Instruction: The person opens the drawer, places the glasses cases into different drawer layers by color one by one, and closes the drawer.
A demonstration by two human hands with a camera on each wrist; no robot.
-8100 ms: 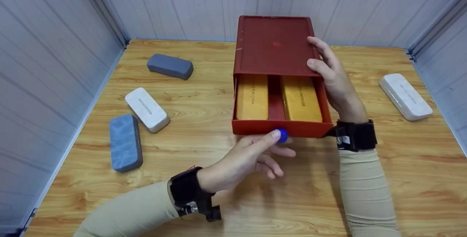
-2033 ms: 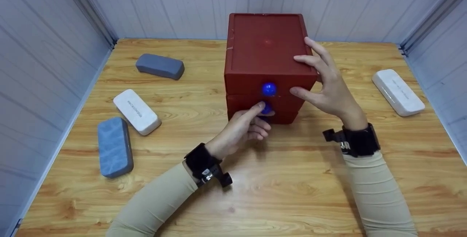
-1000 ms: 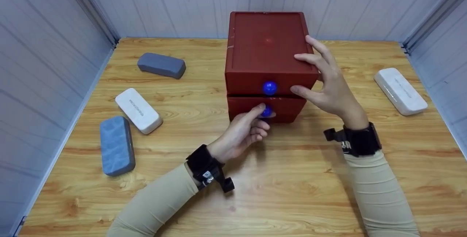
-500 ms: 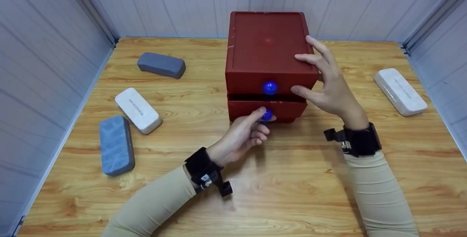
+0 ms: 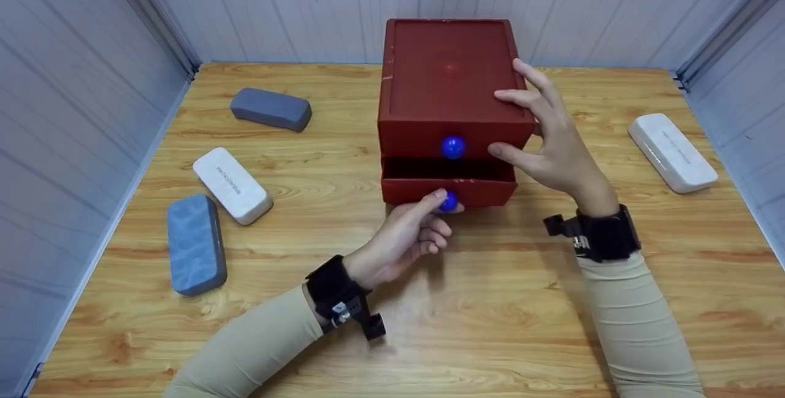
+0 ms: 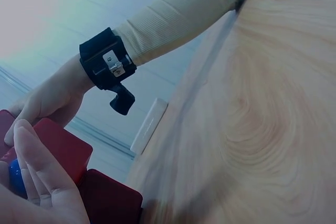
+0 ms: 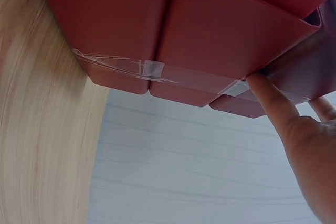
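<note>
A dark red drawer cabinet (image 5: 451,70) stands at the back of the table, its top drawer pushed in. My left hand (image 5: 402,235) pinches the round blue knob (image 5: 449,201) of the drawer below between thumb and fingers. That lower drawer (image 5: 417,191) is pulled partway out, and its dark gap shows no contents. My right hand (image 5: 552,140) braces the cabinet's right front corner, thumb on the front face near the upper blue knob (image 5: 453,146), fingers spread over the top edge. The right wrist view shows stacked tiers with clear tape (image 7: 152,70) along the side.
Left of the cabinet lie a dark grey case (image 5: 271,108), a white case (image 5: 233,185) and a blue case (image 5: 196,244). Another white case (image 5: 673,153) lies far right. Pale panel walls (image 5: 294,11) enclose the wooden table (image 5: 490,330).
Earlier the top drawer was out, showing two yellow cases; it is now pushed in. My left hand moved to the lower knob and has drawn that drawer toward me. The right hand stays put lately.
</note>
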